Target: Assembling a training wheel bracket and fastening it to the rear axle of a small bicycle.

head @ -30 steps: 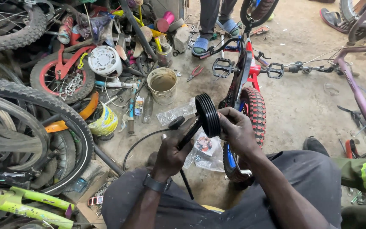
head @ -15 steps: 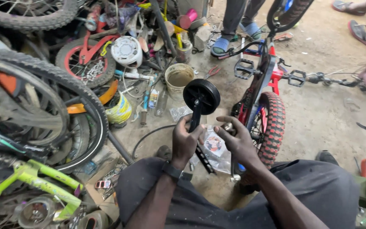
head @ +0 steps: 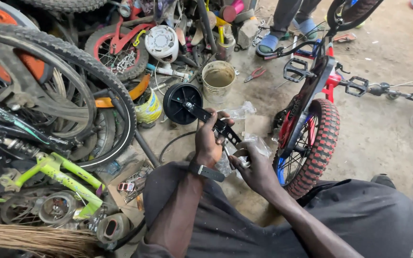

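- Where both hands gripped the small black plastic training wheel [head: 182, 103] on its flat black metal bracket [head: 214, 122] a second ago, the left hand [head: 208, 142] alone now clenches that bracket, wheel tilted up-left.
- Freed, the right hand [head: 254, 168] pinches something small under the bracket's lower end; I cannot tell what.
- Just right stands the red-tyred children's bicycle [head: 311, 138].

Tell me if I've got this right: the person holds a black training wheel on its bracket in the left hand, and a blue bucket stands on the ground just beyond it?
Not quite. In the head view the left hand does hold the black training wheel by its bracket, but the bucket beyond it is a dirty cream-white, not blue.
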